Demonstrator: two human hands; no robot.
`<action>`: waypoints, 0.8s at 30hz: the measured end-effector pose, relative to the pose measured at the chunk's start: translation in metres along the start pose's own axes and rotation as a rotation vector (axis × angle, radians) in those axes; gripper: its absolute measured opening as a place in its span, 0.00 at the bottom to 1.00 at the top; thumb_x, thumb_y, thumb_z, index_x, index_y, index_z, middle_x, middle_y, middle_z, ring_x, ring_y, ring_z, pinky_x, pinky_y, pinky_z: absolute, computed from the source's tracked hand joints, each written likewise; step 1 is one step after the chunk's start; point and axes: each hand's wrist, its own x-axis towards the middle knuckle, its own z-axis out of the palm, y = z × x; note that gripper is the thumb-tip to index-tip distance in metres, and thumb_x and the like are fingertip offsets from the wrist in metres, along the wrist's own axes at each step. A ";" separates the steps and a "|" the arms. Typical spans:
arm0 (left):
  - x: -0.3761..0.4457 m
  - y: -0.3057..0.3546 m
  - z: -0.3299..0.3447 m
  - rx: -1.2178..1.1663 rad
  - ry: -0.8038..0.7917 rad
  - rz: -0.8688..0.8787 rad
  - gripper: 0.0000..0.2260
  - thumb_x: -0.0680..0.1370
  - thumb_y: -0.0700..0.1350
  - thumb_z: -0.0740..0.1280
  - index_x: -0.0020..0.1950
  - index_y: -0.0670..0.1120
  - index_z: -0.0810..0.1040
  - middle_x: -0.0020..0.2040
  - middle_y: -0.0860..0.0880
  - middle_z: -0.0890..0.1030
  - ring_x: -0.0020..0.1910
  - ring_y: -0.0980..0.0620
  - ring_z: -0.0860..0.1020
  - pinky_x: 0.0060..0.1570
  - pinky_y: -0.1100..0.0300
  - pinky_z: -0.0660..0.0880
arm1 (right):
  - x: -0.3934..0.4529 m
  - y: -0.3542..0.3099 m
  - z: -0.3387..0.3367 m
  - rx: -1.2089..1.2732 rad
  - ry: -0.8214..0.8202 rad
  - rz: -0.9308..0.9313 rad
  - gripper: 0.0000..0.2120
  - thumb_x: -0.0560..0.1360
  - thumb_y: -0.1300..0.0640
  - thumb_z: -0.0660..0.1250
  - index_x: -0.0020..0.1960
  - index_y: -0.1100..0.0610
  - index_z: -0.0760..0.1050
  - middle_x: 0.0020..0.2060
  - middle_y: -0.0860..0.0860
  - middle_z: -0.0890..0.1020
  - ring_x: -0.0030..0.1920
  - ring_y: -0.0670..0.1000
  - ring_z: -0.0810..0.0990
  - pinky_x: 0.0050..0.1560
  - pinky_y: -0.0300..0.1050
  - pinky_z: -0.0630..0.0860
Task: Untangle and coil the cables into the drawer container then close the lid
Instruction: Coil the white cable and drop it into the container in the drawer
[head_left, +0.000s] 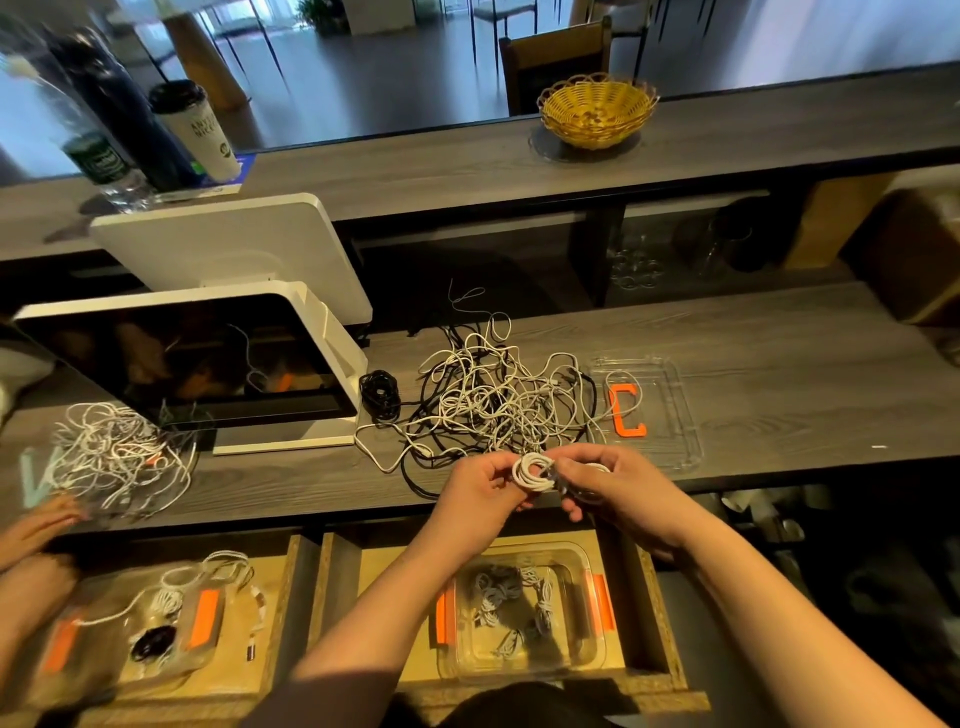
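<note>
A small white cable coil (534, 472) hangs over the counter's front edge between both hands. My left hand (480, 491) pinches its left side, and my right hand (605, 488) grips its right side with curled fingers. Behind them a tangle of white and black cables (493, 400) is spread on the counter. A coiled black cable (380, 395) lies to its left. The clear lid (670, 415) with an orange clip lies to the tangle's right. Below, in the open drawer, the clear container (587, 613) with orange latches holds several coiled white cables.
A white monitor (208, 364) stands left on the counter, with a second cable tangle (117, 457) before it. Another person's hands (36, 525) work at the left, above a second drawer container (171, 623). A yellow basket (597, 111) and cups sit on the upper shelf.
</note>
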 end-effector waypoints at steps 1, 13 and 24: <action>0.000 0.000 0.000 0.095 0.020 0.016 0.08 0.79 0.37 0.70 0.52 0.50 0.84 0.42 0.54 0.84 0.39 0.61 0.80 0.40 0.68 0.74 | -0.001 0.000 0.001 0.006 -0.002 0.012 0.19 0.74 0.52 0.69 0.61 0.61 0.79 0.45 0.57 0.83 0.37 0.49 0.79 0.41 0.41 0.78; 0.000 -0.004 -0.009 0.522 0.364 0.212 0.06 0.80 0.40 0.68 0.51 0.48 0.84 0.45 0.55 0.79 0.41 0.63 0.75 0.40 0.73 0.68 | -0.003 0.005 0.011 0.083 0.016 0.010 0.15 0.74 0.56 0.68 0.57 0.63 0.78 0.41 0.57 0.83 0.34 0.51 0.81 0.35 0.40 0.79; 0.004 -0.014 -0.031 0.407 0.295 0.289 0.09 0.79 0.39 0.70 0.49 0.55 0.82 0.45 0.58 0.80 0.47 0.65 0.77 0.46 0.74 0.71 | -0.002 -0.008 -0.007 0.074 -0.056 0.098 0.10 0.80 0.62 0.63 0.60 0.63 0.76 0.40 0.60 0.83 0.31 0.50 0.78 0.29 0.37 0.76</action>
